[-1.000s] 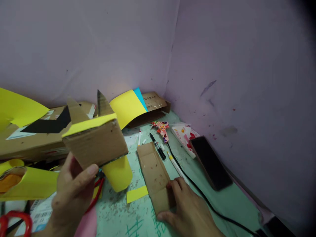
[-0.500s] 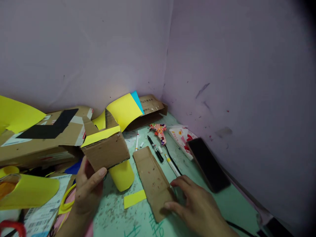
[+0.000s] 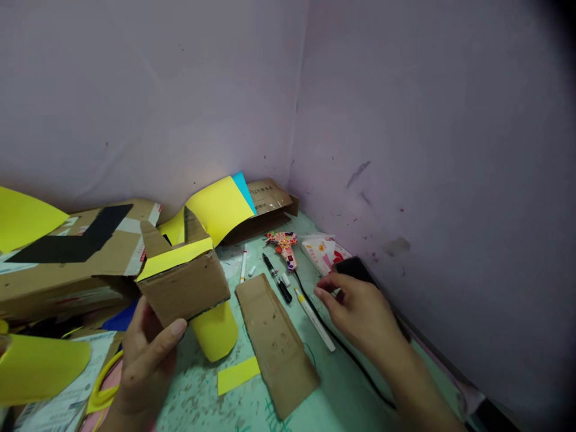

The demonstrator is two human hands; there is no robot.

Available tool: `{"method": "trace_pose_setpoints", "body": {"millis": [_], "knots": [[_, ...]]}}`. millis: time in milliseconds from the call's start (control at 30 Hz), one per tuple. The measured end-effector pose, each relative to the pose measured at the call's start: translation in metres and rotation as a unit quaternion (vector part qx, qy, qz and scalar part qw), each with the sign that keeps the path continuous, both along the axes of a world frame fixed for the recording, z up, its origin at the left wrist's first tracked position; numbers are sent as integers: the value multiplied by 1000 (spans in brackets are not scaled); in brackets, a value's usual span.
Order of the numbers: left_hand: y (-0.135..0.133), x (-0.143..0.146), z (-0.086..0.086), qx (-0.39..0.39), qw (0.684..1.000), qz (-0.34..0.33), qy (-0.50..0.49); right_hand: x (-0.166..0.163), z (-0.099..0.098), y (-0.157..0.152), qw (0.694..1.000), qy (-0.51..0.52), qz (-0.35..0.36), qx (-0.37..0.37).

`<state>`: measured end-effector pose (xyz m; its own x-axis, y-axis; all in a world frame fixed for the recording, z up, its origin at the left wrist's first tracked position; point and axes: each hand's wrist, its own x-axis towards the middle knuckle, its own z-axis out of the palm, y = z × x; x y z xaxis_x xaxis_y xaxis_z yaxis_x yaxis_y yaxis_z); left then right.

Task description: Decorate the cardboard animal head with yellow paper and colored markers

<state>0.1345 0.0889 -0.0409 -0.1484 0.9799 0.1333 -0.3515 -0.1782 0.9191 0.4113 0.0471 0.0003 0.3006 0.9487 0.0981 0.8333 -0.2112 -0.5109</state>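
My left hand (image 3: 146, 360) grips a cardboard box model (image 3: 182, 285) with a yellow paper top, two pointed cardboard ears and a yellow paper tube underneath, held just above the green table (image 3: 342, 384). My right hand (image 3: 360, 312) hovers open over the black cable (image 3: 348, 357), its fingers spread and pointing toward the patterned glue gun (image 3: 283, 243). It holds nothing. A flat cardboard strip (image 3: 274, 342) lies on the table between my hands. A black phone (image 3: 353, 267) is partly hidden behind my right hand.
Markers (image 3: 276, 277) and a white pen (image 3: 315, 319) lie beside the strip. A small yellow paper scrap (image 3: 237, 374) sits by the strip. Cardboard boxes (image 3: 67, 264), yellow sheets (image 3: 216, 207), a tissue pack (image 3: 321, 252) and yellow scissors (image 3: 101, 384) crowd the left and back. Walls close the corner.
My right hand lifted off the cardboard strip and moved up and right, toward the glue gun and over the phone. The left hand keeps holding the box model, a little lower.
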Motion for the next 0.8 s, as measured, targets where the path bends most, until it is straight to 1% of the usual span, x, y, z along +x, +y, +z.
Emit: {"method": "trace_pose_setpoints", "body": {"millis": [100,267,400,567,700,800], "knots": [[-1,3,3,8,1000,4,-7,-11,-1,14,998,-35,16,-40],[-2,4,6,14,1000,4,-9,-23,-9,39,995,-67,39,-61],[-2,3,6,13,1000,-3,-9,-32,-19,51,991,-96,48,-84],[-2,3,7,8,1000,-9,-7,-42,-33,53,987,-117,45,-99],[-2,3,7,12,1000,-7,-4,-47,-37,51,989,-106,39,-91],[-3,2,6,12,1000,-5,-6,-49,-38,52,994,-77,33,-75]]}}
